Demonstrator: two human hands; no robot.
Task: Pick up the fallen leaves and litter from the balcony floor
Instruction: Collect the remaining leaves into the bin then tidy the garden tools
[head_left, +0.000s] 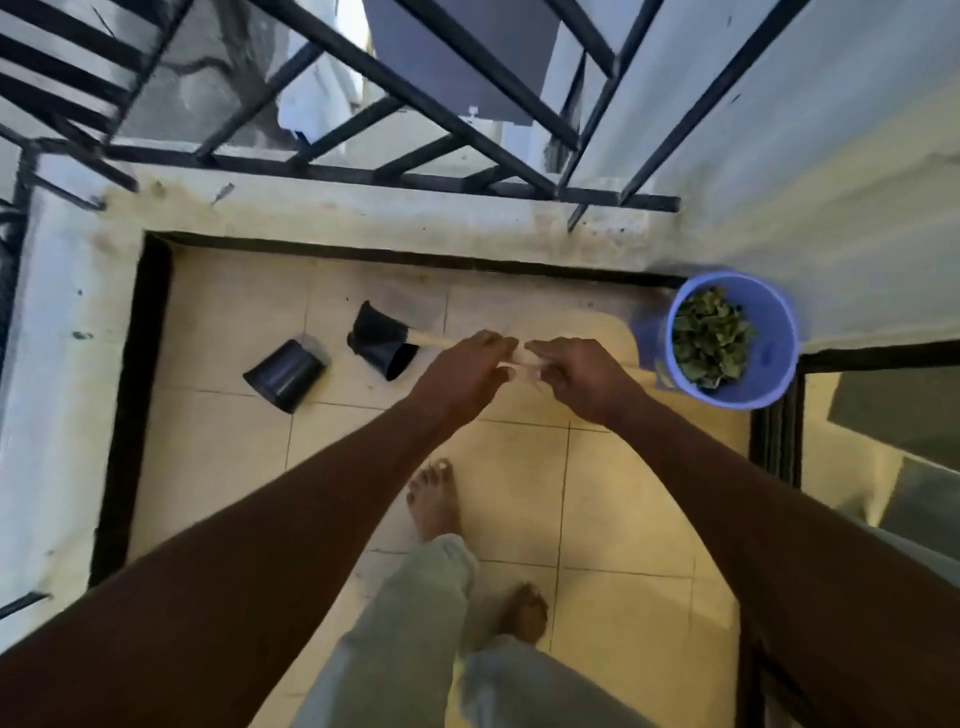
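Cream tiles cover the balcony floor (623, 493), which is bordered by a black skirting and a stained concrete ledge (363, 218) carrying a black metal railing (415, 182).

Hands: both arms are extended forward over the floor, with the hands close together. The left hand (462, 376) has its fingers curled down onto a pale strip (432, 341). The strip juts out past that hand toward the nearer pot and shows again in the narrow gap between the two hands. The right hand (584, 376) has its fingertips bent inward and pinched on the same strip's other end. Motion blur obscures the exact grip and what the strip is made of.

Task items: green leaves (709, 338) lie heaped inside a blue bucket (779, 364). The bucket stands upright in the far right corner of the floor, beside the wall and near the right hand. No part of it touches either hand.

Other items: two black plastic pots lie on their sides on the tiles. One pot (285, 376) is near the left skirting. The second pot (379, 340) lies just beside it, closer to the left hand, with its open mouth turned toward the viewer.

Person: one bare foot (434, 499) is set forward below the hands. The other foot (524, 613) is behind it. Grey trousers (415, 623) cover both legs.
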